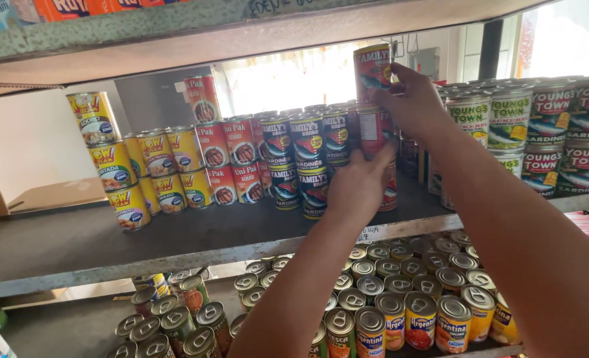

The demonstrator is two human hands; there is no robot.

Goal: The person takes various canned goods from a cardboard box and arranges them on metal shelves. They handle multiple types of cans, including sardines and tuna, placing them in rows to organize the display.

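red can (pixel 372 69), yellow cans (pixel 115 166) (green-white beside)

Glossy paper-labelled metal cans: red can (pixel 372 66) at twelve o'clock, blue cans (pixel 307 142) centre, yellow cans (pixel 112 166) at nine. Bare shiny metal lids (pixel 420 302) at five. Shelf (pixel 75 238) matt, dark, its edge rough and chipped

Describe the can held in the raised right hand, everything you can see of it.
The can is a tall metal cylinder with a red wrapper showing a fish picture and a blue band. It stands upright on top of another red can, high above the shelf. The right hand has a grip on its right side, fingers curled round its upper edge. The left hand steadies the lower can. Bright window light lies behind it.
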